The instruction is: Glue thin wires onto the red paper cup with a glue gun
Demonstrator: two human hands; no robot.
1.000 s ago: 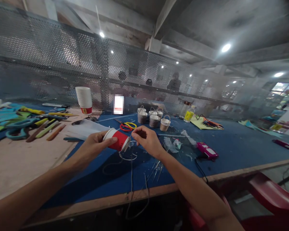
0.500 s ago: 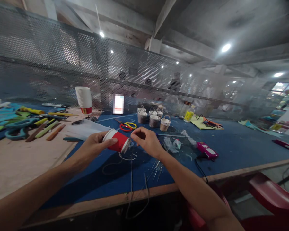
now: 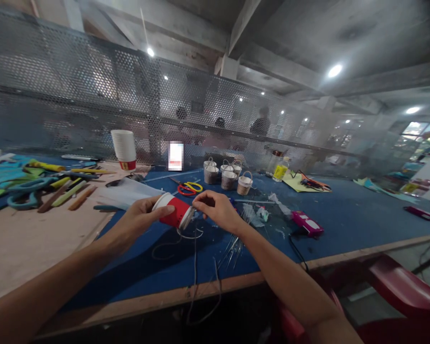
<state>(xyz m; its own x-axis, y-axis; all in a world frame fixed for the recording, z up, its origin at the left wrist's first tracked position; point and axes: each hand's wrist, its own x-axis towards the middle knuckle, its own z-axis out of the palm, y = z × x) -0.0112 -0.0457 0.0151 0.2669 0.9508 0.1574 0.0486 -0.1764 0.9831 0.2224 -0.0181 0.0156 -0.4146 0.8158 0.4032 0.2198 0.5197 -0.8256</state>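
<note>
My left hand (image 3: 146, 210) is closed round a red and white paper cup (image 3: 175, 212), tilted on its side above the blue table, thumb along its wall. At the cup's right end my right hand (image 3: 215, 208) pinches a thin grey cord (image 3: 195, 258) against the rim or base; which of the two I cannot tell. Pale cord appears wound at that end. From there the cord drops over the table's front edge and loops back up. Just beyond the hands lie scissors (image 3: 189, 188) with red and yellow handles.
Several small cord-wrapped baskets (image 3: 228, 180) with handles stand behind my right hand. At the back left is a stack of paper cups (image 3: 124, 148). A magenta glue gun (image 3: 307, 223) lies to the right, near thin wires (image 3: 235, 246). Blue-handled scissors (image 3: 30, 191) lie left.
My right fingertips have shifted slightly left, closer against the cup's end. The left hand keeps its hold on the cup, and the view has moved a little.
</note>
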